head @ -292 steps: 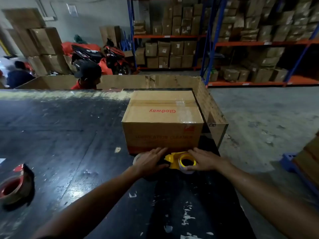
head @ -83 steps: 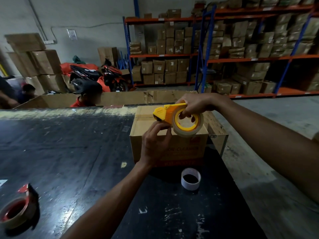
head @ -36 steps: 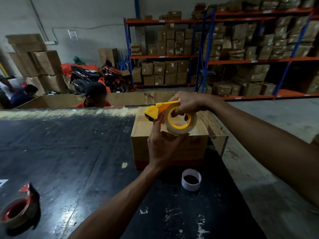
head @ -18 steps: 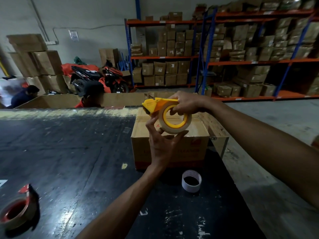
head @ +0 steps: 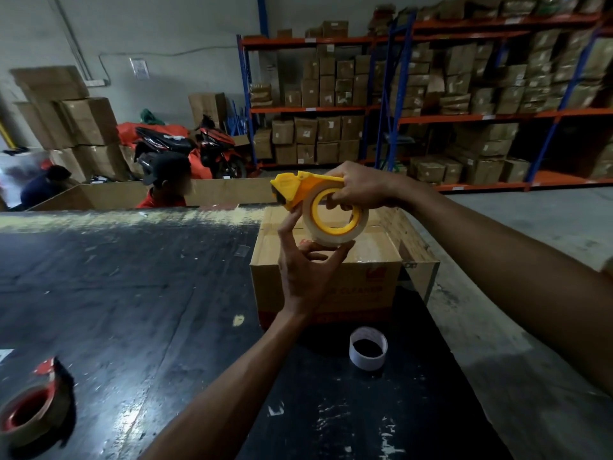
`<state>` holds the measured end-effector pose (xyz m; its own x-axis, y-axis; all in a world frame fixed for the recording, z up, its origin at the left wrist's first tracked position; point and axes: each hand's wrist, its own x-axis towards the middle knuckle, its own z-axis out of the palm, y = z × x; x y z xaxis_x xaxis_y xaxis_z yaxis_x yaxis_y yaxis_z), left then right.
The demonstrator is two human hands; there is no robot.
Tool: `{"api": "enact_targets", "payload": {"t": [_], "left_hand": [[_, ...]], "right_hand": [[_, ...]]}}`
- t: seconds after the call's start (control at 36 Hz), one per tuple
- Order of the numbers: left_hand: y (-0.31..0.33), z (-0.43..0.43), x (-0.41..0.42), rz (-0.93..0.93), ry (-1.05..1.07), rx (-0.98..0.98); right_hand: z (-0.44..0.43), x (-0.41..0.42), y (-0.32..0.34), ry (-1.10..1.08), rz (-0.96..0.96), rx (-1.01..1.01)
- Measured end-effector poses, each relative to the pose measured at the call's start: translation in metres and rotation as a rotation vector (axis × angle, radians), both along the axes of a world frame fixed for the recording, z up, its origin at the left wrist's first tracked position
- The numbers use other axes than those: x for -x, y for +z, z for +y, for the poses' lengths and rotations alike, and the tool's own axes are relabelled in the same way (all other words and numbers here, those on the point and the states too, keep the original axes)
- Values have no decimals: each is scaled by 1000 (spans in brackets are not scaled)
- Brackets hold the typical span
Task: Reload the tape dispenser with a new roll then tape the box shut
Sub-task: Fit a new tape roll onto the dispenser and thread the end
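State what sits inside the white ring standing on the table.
Inside the empty tape core, only the dark table shows; its far inner wall is visible, the near one hidden.

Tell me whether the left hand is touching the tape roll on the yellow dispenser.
Touching. The head view shows the left hand with fingertips pressed against the tape roll's lower and left edge, no gap, while the right hand holds the dispenser.

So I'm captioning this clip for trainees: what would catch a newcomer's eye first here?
The yellow tape dispenser with its new roll, held up mid-frame by the right hand while the left hand fingers the roll. Behind it sits the cardboard box; an empty tape core stands on the black table.
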<state>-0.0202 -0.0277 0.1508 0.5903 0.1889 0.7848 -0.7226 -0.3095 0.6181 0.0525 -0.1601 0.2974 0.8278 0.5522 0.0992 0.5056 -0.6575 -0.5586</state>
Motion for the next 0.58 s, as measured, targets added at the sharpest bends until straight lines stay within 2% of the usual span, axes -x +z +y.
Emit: {"api": "enact_targets", "payload": {"t": [0.28, 0.58], "left_hand": [[-3, 16, -5, -52, -16, -118], [-9, 27, -6, -62, 6, -101]], "right_hand": [[-3, 0, 6, -8, -16, 102], [0, 0, 17, 18, 12, 147]]}}
